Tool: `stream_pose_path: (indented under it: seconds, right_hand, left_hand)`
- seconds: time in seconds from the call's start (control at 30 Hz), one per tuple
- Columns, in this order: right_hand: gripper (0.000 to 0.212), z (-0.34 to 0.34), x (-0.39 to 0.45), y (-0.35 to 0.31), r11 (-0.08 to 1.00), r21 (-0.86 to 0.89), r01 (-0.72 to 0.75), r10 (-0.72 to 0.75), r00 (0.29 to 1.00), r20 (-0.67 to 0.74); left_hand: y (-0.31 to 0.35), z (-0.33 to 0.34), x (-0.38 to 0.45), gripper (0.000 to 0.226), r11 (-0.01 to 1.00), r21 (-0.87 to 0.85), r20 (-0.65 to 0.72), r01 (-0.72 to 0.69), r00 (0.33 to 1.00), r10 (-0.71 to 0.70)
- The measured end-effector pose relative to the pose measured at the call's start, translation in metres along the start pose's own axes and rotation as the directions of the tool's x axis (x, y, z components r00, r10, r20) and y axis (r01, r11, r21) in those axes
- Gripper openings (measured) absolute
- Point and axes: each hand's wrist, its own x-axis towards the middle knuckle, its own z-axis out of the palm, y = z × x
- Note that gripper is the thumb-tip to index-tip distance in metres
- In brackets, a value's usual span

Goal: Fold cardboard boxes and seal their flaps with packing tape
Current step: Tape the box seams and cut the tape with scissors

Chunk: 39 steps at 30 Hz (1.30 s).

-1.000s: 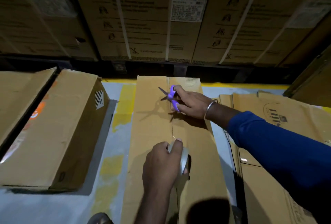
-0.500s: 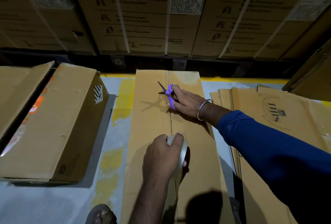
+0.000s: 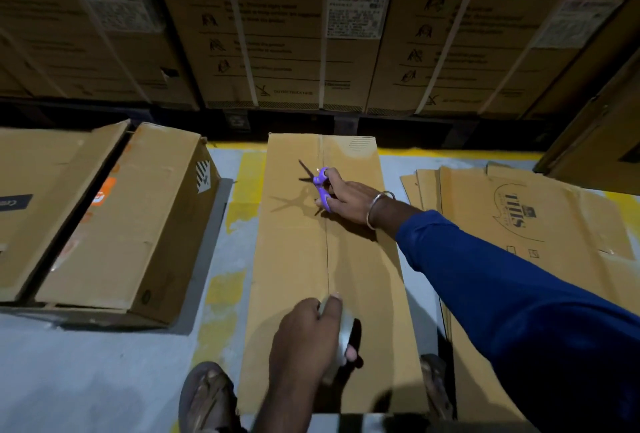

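My left hand (image 3: pixel 304 339) grips tape roll (image 3: pixel 346 339) on box (image 3: pixel 291 259) seam; right hand (image 3: pixel 346 198) holds purple scissors (image 3: pixel 320 186), blades apart. I'd keep tape taut, centred, then snip close.

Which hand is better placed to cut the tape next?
Right, probably. The right hand already grips the scissors, blades open, over the box seam. The left hand is occupied gripping the tape roll.

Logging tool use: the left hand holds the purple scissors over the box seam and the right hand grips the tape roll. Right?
Swapped. In the head view the right hand holds the purple scissors over the box seam, and the left hand grips the tape roll.
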Motion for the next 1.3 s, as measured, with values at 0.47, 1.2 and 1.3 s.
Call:
stream_pose_path:
  seconds: [0.47, 1.2, 1.3]
  right_hand:
    - [0.024, 0.043, -0.093, -0.014, 0.999, -0.009, 0.045, -0.044, 0.996, 0.077]
    - [0.028, 0.076, -0.214, -0.065, 0.991, 0.006, 0.136, -0.133, 0.951, 0.279]
    - [0.032, 0.090, -0.246, -0.071, 0.982, 0.003, 0.191, -0.181, 0.923, 0.341]
  left_hand:
    - [-0.009, 0.009, -0.008, 0.064, 0.999, 0.037, -0.035, 0.019, 0.999, -0.017]
    - [-0.120, 0.058, -0.104, 0.042, 0.979, 0.096, -0.119, 0.177, 0.979, -0.165]
    - [-0.127, 0.067, -0.098, 0.046, 0.989, 0.037, -0.128, 0.140, 0.983, -0.134]
